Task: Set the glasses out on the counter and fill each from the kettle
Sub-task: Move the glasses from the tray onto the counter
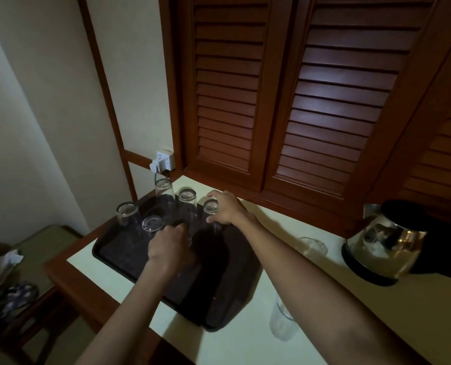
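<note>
Your left hand (170, 243) curls over the tray (119, 248); I can't tell if it holds anything. Your right hand (225, 209) grips an upside-down glass (210, 206).

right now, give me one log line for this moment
stage: setting out glasses | left hand: grips front tray glass | right hand: grips back tray glass | counter: far glass, near glass out | kettle: untouched
</note>
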